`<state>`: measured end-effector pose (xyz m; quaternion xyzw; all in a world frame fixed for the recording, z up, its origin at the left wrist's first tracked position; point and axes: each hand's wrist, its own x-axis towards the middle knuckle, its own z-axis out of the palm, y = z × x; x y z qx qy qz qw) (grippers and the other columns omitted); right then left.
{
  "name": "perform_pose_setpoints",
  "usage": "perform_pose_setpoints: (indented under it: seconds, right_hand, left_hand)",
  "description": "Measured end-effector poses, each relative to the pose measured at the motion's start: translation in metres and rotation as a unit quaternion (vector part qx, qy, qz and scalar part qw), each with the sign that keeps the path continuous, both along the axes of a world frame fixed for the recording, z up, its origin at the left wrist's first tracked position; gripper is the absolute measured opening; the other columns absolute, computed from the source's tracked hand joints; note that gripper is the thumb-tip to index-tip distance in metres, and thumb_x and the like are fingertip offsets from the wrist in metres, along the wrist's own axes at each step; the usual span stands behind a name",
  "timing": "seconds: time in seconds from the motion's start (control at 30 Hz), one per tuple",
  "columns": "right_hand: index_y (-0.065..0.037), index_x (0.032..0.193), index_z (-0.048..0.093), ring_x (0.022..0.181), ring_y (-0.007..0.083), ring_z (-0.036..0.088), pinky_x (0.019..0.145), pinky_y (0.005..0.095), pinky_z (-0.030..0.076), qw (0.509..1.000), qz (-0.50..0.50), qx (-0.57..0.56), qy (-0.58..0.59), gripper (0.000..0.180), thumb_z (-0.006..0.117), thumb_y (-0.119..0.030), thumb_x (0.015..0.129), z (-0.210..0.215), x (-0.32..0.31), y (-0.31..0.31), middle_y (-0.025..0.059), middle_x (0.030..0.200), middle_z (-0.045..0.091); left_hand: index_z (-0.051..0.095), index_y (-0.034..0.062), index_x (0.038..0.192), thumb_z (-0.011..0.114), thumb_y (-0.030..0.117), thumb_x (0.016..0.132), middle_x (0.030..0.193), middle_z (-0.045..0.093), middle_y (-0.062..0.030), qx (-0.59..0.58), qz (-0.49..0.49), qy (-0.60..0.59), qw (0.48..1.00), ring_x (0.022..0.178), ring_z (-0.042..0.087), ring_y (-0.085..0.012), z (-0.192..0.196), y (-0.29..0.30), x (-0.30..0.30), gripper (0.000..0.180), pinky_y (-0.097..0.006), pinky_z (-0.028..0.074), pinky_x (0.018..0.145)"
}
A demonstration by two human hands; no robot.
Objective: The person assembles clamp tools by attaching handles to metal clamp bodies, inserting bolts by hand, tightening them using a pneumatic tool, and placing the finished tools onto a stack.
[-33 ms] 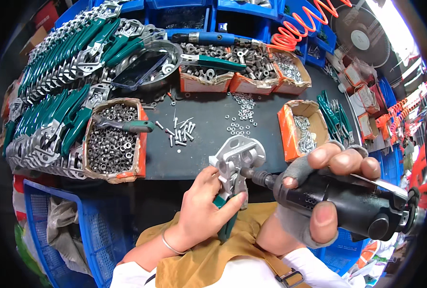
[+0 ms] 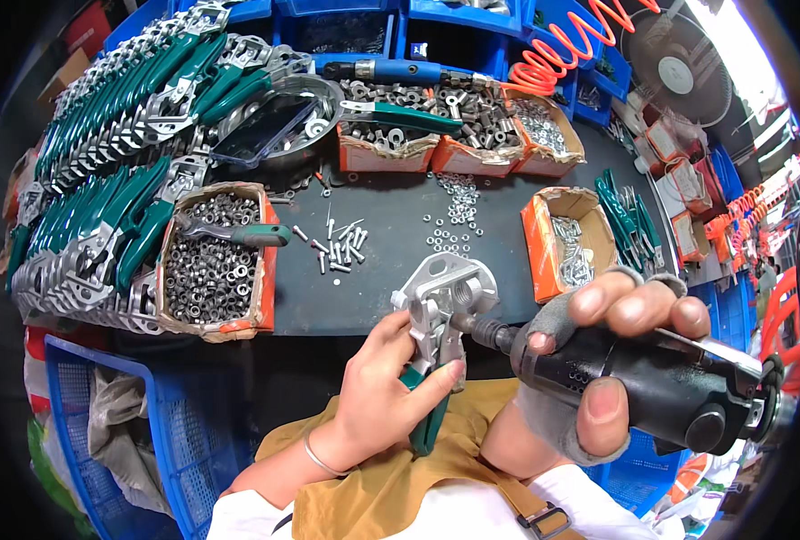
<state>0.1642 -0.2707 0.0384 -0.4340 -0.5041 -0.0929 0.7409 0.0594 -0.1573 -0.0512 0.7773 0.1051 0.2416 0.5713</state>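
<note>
My left hand [image 2: 377, 391] is closed around a hand tool with a silver metal head [image 2: 445, 292] and green handles [image 2: 429, 427], held upright above my lap. My right hand [image 2: 616, 378], in a grey fingerless glove, grips a black power driver [image 2: 652, 387]. The driver's tip [image 2: 472, 326] meets the side of the metal head, just beyond my left fingers; the fastener there, if any, is hidden. On the dark bench [image 2: 373, 288] beyond lie loose silver pins [image 2: 341, 245] and several small nuts [image 2: 449, 236].
Green-handled tools [image 2: 103, 225] stack up at left, beside a box of nuts [image 2: 268, 292]. Cardboard parts boxes [image 2: 386, 159] line the back, below a blue driver [image 2: 400, 70]. A smaller box [image 2: 535, 247] stands right; a blue crate [image 2: 152, 396] sits lower left.
</note>
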Motion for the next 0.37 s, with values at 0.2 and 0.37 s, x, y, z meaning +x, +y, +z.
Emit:
perform_pose_setpoints:
  seconds: [0.2,0.37]
  right_hand:
    - [-0.003,0.129,0.040,0.084,0.0252,0.059,0.064,0.0346,0.057,0.997,0.038,-0.050,-0.038,0.057,0.068,-0.009,0.080,-0.003,-0.003,-0.009,0.0118,0.096,0.055]
    - [-0.006,0.138,0.035,0.107,0.0255,0.051,0.075,0.0378,0.057,0.998,0.048,0.046,-0.024,0.071,0.073,-0.017,0.079,0.005,-0.016,-0.014,0.0118,0.120,0.050]
  left_hand:
    - [0.064,-0.0059,0.103,0.073,0.013,0.080,0.106,0.061,-0.0134,-0.040,-0.049,-0.002,0.998,0.088,0.058,-0.0160,-0.001,-0.004,-0.006,0.031,-0.027,0.046,0.074]
    - [0.062,-0.0068,0.104,0.073,0.015,0.081,0.106,0.061,-0.0129,-0.113,-0.050,0.012,0.992,0.088,0.058,-0.0158,-0.003,-0.005,-0.008,0.034,-0.027,0.046,0.074]
